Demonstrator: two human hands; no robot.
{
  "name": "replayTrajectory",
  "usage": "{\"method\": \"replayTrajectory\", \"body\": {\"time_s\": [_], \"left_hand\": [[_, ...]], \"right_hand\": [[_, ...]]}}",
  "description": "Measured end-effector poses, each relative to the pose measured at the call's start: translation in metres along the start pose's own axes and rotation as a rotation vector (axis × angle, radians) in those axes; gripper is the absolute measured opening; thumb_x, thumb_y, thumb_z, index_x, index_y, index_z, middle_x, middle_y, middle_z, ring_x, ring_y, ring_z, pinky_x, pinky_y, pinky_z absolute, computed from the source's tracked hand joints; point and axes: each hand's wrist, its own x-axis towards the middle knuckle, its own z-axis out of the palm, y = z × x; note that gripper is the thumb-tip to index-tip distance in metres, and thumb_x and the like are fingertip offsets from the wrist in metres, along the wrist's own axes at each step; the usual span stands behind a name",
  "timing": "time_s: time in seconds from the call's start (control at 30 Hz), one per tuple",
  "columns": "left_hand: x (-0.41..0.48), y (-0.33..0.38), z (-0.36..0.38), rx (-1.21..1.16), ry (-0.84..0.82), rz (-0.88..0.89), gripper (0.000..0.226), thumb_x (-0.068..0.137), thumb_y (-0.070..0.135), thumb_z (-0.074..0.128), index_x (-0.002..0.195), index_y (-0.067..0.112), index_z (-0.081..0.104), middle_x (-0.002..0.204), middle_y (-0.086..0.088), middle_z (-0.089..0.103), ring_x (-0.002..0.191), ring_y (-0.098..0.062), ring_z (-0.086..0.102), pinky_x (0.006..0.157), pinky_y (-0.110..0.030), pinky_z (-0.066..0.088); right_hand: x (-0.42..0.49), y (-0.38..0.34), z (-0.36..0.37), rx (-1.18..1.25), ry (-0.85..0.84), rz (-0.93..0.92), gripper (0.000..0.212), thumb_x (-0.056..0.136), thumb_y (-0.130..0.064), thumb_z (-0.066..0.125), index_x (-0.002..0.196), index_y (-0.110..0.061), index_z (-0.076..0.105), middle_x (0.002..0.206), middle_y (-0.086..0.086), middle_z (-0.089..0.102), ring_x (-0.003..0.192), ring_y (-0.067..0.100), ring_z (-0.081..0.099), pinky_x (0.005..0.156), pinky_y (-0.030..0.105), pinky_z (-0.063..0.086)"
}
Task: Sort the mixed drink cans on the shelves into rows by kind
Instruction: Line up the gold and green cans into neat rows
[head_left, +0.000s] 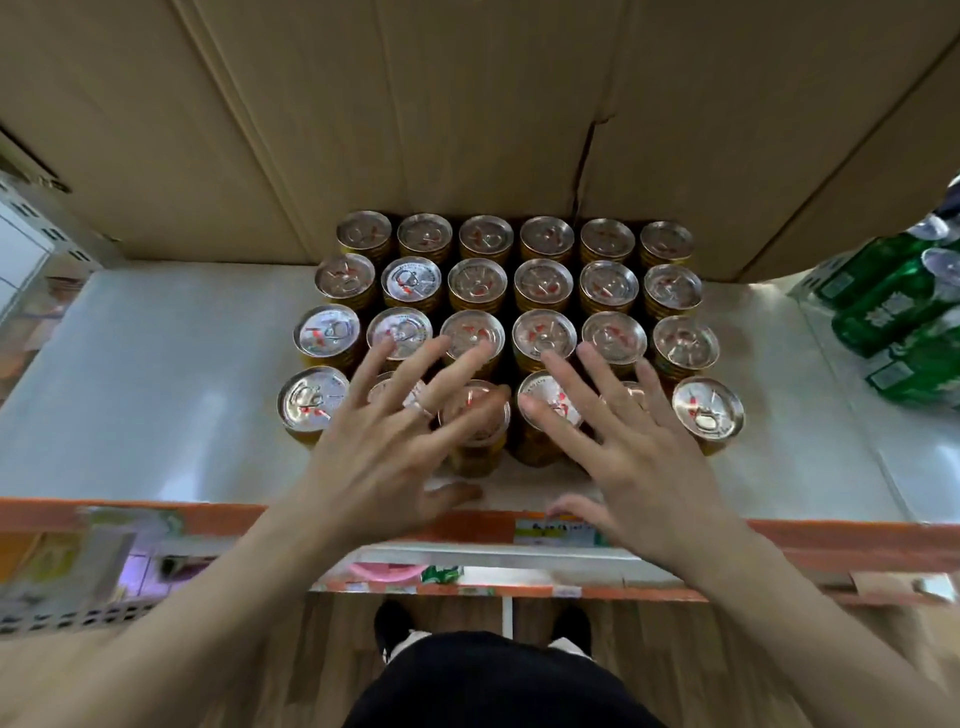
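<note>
Cans (543, 283): gold-sided, four rows of six on the shelf (156, 389), packed tight, apparently one kind.
Left hand (384, 457): released, fingers spread over front cans at 12 o'clock, gripping nothing; likely squaring the row.
Right hand (639, 452): released, splayed, empty.
Green bottles (893, 306): at 3 o'clock, well apart.

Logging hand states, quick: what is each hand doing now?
Left hand: open, fingers spread over the gold cans, holding nothing.
Right hand: open, holding nothing.
</note>
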Motion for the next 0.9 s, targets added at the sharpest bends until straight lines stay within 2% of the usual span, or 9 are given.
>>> {"method": "replayTrajectory", "body": {"time_s": [0.1,0.2,0.33,0.4,0.57,0.67,0.77,0.83,0.9], "left_hand": [[0.002,0.002,0.011,0.016,-0.009,-0.102,0.064,0.083,0.051,0.062,0.143,0.03,0.053,0.158,-0.007,0.037,0.141,-0.034,0.041,0.111,-0.061,0.03],[0.003,0.006,0.009,0.034,-0.022,-0.181,0.065,0.081,0.042,0.056,0.145,0.032,0.05,0.159,-0.006,0.036,0.141,-0.034,0.041,0.111,-0.061,0.029],[0.005,0.006,0.009,0.025,-0.028,-0.175,0.071,0.083,0.058,0.06,0.146,0.027,0.049,0.159,-0.005,0.035,0.142,-0.031,0.039,0.111,-0.063,0.026],[0.005,0.004,0.012,0.038,-0.022,-0.172,0.073,0.082,0.059,0.066,0.145,0.026,0.05,0.158,-0.005,0.037,0.142,-0.03,0.041,0.111,-0.063,0.027],[0.004,0.006,0.014,0.064,-0.025,-0.216,0.079,0.08,0.062,0.069,0.146,0.024,0.048,0.156,-0.007,0.04,0.14,-0.032,0.042,0.114,-0.061,0.026],[0.003,0.009,0.008,0.034,0.031,-0.25,0.085,0.079,0.071,0.063,0.147,0.021,0.048,0.158,-0.007,0.037,0.144,-0.032,0.037,0.114,-0.062,0.023],[-0.012,0.01,0.002,0.054,0.074,-0.348,0.09,0.077,0.08,0.057,0.146,0.022,0.05,0.159,-0.007,0.035,0.146,-0.034,0.031,0.113,-0.067,0.019],[-0.025,0.004,0.004,0.098,0.052,-0.423,0.088,0.078,0.08,0.053,0.146,0.024,0.049,0.16,-0.006,0.034,0.147,-0.035,0.03,0.114,-0.067,0.014],[-0.032,-0.003,0.012,0.125,0.029,-0.454,0.078,0.083,0.071,0.05,0.146,0.026,0.047,0.16,-0.007,0.033,0.145,-0.036,0.032,0.113,-0.068,0.015]], "right_hand": [[0.011,0.008,0.008,-0.017,0.012,0.07,0.095,0.068,-0.045,0.084,0.15,-0.025,0.04,0.163,0.01,0.021,0.151,0.032,0.014,0.12,0.058,0.012],[0.015,0.014,0.014,-0.017,0.019,0.121,0.093,0.068,-0.043,0.085,0.149,-0.027,0.042,0.161,0.01,0.026,0.149,0.034,0.021,0.118,0.059,0.014],[0.011,0.009,0.014,-0.023,0.022,0.077,0.088,0.076,-0.059,0.071,0.15,-0.023,0.039,0.161,0.01,0.024,0.15,0.031,0.02,0.117,0.061,0.019],[0.014,0.011,0.014,-0.025,0.02,0.077,0.089,0.077,-0.065,0.06,0.151,-0.021,0.038,0.161,0.01,0.025,0.149,0.031,0.021,0.117,0.059,0.02],[0.02,0.015,0.015,-0.002,0.004,0.139,0.096,0.075,-0.071,0.057,0.151,-0.015,0.038,0.16,0.011,0.029,0.149,0.03,0.023,0.119,0.055,0.02],[0.011,0.008,0.009,0.047,0.121,0.156,0.095,0.075,-0.07,0.06,0.15,-0.016,0.039,0.161,0.01,0.026,0.15,0.03,0.018,0.121,0.056,0.01],[-0.006,0.008,0.001,-0.009,0.212,0.246,0.099,0.07,-0.065,0.072,0.151,-0.02,0.036,0.161,0.01,0.025,0.15,0.036,0.016,0.117,0.065,0.001],[-0.015,0.015,0.004,-0.079,0.177,0.306,0.107,0.064,-0.061,0.079,0.152,-0.024,0.03,0.162,0.011,0.021,0.15,0.039,0.012,0.114,0.07,0.003],[-0.018,0.022,0.009,-0.099,0.12,0.306,0.11,0.059,-0.055,0.085,0.151,-0.025,0.033,0.162,0.012,0.021,0.15,0.039,0.013,0.113,0.07,0.009]]}}
